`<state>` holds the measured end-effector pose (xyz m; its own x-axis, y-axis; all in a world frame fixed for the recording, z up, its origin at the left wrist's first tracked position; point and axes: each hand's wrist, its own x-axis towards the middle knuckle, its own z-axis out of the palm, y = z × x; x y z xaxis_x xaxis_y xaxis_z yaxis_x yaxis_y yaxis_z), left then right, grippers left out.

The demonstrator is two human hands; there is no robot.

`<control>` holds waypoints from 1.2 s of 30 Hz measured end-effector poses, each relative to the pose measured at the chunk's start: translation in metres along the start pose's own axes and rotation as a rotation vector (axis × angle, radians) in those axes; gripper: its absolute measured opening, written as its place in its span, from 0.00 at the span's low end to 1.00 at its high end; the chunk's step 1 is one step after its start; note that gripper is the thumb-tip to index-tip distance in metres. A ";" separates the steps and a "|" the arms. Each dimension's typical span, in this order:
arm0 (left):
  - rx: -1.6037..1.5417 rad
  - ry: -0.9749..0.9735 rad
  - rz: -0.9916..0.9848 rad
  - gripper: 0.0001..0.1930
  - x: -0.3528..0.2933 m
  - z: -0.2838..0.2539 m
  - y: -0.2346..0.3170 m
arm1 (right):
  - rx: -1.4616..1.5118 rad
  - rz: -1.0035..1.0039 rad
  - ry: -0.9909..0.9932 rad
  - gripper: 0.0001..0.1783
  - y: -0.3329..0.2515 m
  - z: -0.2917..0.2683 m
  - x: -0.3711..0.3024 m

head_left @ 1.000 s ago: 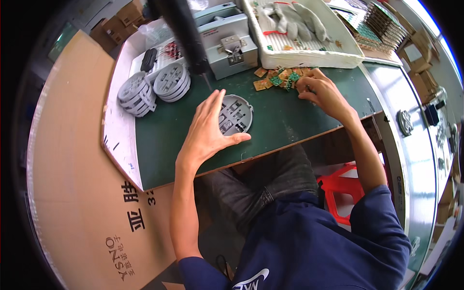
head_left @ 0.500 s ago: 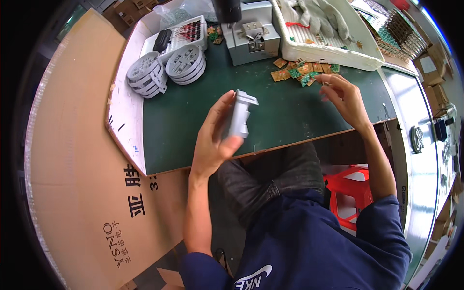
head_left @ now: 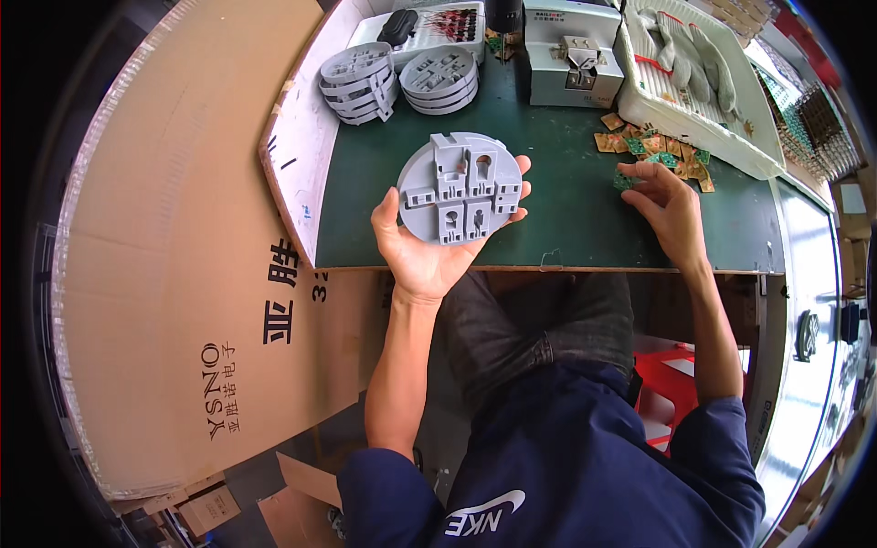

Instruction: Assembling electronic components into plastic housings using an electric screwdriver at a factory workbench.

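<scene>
A grey round plastic fixture [head_left: 461, 190] with moulded slots and recesses lies across my left hand [head_left: 431, 263]. Its slotted face is turned up, and my thumb and fingers grip its rim. Over the green work surface, my right hand [head_left: 671, 205] pinches a small green circuit board [head_left: 625, 180] between thumb and fingertips. Just beyond that hand lies a loose pile of small copper-coloured and green circuit boards [head_left: 671, 146].
Two stacks of similar grey round fixtures [head_left: 440, 82] stand at the back left, before a white tray of red-and-black wired parts [head_left: 452, 32]. A grey metal machine [head_left: 574, 59] is at the back. A white foam box [head_left: 754, 151] holds gloves [head_left: 681, 55].
The fixture in my left hand has turned from edge-on to face up. My right hand now has a green circuit board at its fingertips. The whole view has shifted.
</scene>
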<state>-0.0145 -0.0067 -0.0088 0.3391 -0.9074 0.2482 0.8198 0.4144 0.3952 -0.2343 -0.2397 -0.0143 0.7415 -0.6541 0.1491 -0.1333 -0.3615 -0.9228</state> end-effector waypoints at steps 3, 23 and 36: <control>0.054 -0.031 -0.007 0.51 0.002 -0.006 0.003 | -0.403 -0.221 0.049 0.22 -0.011 -0.001 -0.003; 2.201 -0.189 0.208 0.40 0.038 0.015 -0.050 | 0.486 -0.043 -0.181 0.22 -0.029 0.008 0.001; 1.900 -0.090 0.527 0.09 0.043 0.044 -0.052 | 0.621 -0.075 -0.216 0.20 -0.027 0.025 -0.013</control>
<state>-0.0629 -0.0642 0.0206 0.2709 -0.7106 0.6494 -0.8242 0.1773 0.5378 -0.2239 -0.2049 -0.0005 0.8580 -0.4706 0.2058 0.2795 0.0916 -0.9558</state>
